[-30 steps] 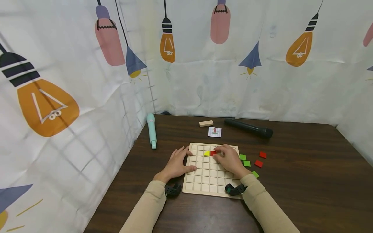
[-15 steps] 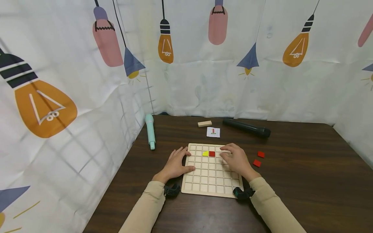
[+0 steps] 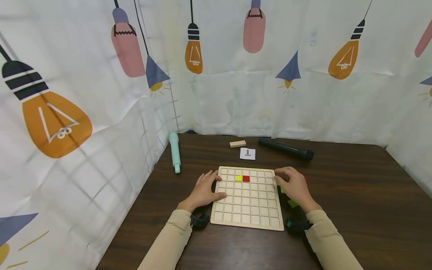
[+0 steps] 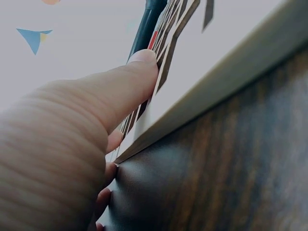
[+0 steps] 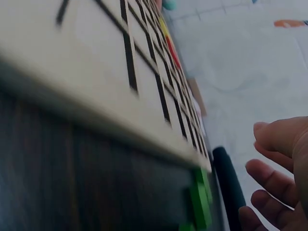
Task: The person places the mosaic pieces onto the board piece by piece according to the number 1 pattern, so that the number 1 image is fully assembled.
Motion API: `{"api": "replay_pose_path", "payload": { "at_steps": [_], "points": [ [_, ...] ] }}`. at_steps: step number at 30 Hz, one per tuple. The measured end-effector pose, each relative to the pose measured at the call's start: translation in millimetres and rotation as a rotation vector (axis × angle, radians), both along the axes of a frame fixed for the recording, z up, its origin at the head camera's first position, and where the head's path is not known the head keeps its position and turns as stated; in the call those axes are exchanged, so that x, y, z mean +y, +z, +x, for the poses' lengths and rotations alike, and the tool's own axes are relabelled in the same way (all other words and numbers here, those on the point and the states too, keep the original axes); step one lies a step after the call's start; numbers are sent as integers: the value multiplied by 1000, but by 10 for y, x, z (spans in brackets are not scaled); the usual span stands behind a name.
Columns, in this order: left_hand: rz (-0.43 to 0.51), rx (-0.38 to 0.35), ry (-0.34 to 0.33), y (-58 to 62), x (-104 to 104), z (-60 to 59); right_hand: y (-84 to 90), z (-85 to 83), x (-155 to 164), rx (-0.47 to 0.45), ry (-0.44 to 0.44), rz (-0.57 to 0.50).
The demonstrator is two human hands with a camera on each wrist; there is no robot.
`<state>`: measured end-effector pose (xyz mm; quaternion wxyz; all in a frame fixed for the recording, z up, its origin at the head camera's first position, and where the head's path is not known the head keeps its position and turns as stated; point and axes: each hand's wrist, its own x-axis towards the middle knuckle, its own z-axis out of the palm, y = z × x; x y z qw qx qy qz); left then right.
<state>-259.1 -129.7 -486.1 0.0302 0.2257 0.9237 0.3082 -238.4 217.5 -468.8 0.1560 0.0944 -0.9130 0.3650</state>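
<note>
A wooden grid board (image 3: 248,210) lies on the dark table. Side by side in its second row sit a yellow triangle tile (image 3: 238,178) and a red square tile (image 3: 246,178). My left hand (image 3: 204,188) rests at the board's left edge with its thumb (image 4: 120,91) flat on the top. Just off the right edge, my right hand (image 3: 293,184) hovers over loose tiles with relaxed fingers (image 5: 276,168) and holds nothing. Green tiles (image 3: 292,203) (image 5: 199,202) show beside it. A red tile (image 3: 305,179) peeks out behind it.
A teal microphone (image 3: 175,152) lies at the left by the curtain. Behind the board are a black microphone (image 3: 287,149), a small wooden block (image 3: 237,144) and a pattern card (image 3: 248,153). Printed curtains wall the table at the back and left.
My right hand left the red tile in its cell and moved right, off the board, to above the loose tiles. The left hand stayed put.
</note>
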Motion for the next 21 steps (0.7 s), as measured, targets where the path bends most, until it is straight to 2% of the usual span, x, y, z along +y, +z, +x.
{"api": "replay_pose_path", "payload": {
  "at_steps": [10, 21],
  "points": [
    [-11, 6, 1, 5, 10, -1, -33, -9, 384, 91, -110, 45],
    [-13, -1, 7, 2, 13, 2, -87, 8, 653, 75, -178, 50]
  ]
}}
